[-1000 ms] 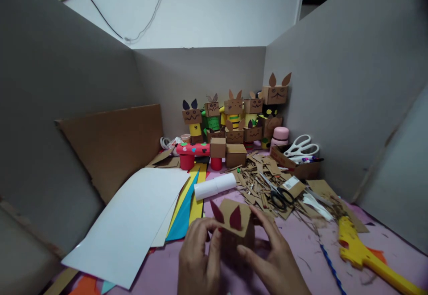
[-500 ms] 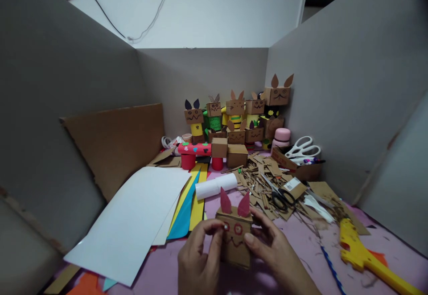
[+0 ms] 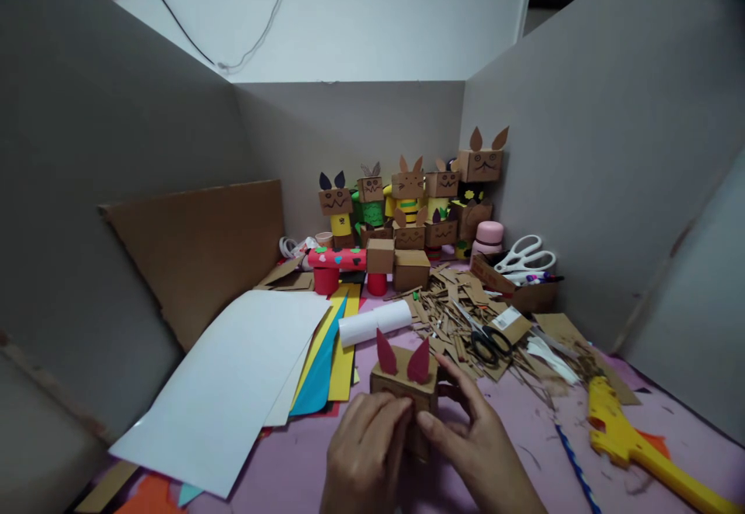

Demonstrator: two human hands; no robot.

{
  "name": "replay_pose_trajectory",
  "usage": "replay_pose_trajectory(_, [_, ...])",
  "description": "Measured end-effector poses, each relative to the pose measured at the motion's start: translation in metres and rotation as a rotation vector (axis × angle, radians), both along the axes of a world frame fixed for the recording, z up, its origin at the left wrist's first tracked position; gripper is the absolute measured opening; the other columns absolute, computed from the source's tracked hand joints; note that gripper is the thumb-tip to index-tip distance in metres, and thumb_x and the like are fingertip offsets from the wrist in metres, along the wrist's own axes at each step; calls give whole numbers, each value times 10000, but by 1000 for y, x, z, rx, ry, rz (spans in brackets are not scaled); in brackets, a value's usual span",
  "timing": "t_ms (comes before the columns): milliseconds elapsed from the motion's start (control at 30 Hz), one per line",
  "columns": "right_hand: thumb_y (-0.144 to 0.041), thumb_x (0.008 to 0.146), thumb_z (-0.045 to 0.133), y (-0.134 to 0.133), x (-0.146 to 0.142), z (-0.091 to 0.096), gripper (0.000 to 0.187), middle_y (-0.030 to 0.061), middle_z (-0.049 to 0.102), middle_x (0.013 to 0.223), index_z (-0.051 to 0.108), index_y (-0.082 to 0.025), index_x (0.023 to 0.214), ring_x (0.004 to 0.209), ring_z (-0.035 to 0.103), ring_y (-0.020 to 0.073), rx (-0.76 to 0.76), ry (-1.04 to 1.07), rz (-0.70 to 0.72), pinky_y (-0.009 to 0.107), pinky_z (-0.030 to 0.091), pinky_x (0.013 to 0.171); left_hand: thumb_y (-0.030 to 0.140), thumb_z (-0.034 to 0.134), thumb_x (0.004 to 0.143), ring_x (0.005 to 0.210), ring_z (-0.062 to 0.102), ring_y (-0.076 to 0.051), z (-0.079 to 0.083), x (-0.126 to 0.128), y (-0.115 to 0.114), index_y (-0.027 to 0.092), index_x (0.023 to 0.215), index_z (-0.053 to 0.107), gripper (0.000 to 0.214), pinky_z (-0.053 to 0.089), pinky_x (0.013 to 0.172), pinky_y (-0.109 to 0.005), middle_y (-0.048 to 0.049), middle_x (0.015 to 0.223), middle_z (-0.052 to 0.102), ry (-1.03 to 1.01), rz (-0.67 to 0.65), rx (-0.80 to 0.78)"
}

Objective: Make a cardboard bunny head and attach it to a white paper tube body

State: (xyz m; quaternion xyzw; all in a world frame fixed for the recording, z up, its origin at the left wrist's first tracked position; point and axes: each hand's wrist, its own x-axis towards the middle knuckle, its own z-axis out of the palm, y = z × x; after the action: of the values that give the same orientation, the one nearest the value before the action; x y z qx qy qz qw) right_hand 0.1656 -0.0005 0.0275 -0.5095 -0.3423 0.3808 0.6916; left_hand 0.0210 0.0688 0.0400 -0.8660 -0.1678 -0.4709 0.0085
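A small cardboard box head [image 3: 404, 380] with two dark red pointed paper ears stands tilted a little near the front of the table. My right hand [image 3: 477, 436] grips it on the right side, thumb on the front face and fingers behind. Across the front, my left hand [image 3: 366, 448] presses its closed fingertips against the face. Those fingers cover the drawn eyes and most of the mouth. Whatever they pinch, if anything, is hidden. Just behind the box lies a white paper roll [image 3: 375, 323].
White sheets [image 3: 226, 382] and coloured paper lie left. Behind are cardboard scraps [image 3: 445, 308], black-handled scissors [image 3: 489, 343] and a red-legged figure [image 3: 337, 259]. Finished box animals [image 3: 407, 184] line the back. A yellow glue gun [image 3: 617, 425] lies right. Grey panels enclose the sides and back.
My left hand has shifted right across the face and now hides the eyes. The box has tipped so more of its top shows. My right hand keeps its hold.
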Motion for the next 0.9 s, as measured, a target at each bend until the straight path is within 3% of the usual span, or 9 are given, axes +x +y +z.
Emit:
replay_pose_trajectory(433, [-375,698,764,0,-4,1,776,199,409,1437,379,-207,1351,1079,624,311,-3,-52,21,394,550,793,55,446,895,723,605,-192,4,7,-5,190,946,512,159,507,653,-311,-48,805,646,43,10,-98])
replay_pose_trajectory(700, [-393,655,776,4,-2,1,712,188,624,1200,485,-146,1256,1033,628,301,-12,9,-88,384,562,768,69,452,909,796,597,-179,5,-1,1,209,949,499,153,494,705,-287,-37,859,617,-53,64,-242])
replay_pose_trajectory(900, [-347,635,799,4,-2,4,677,165,674,1144,506,-168,1218,1026,644,288,29,79,-79,390,557,816,67,512,894,805,626,-166,3,1,1,202,995,541,171,517,710,-265,-37,870,660,-54,-46,-212])
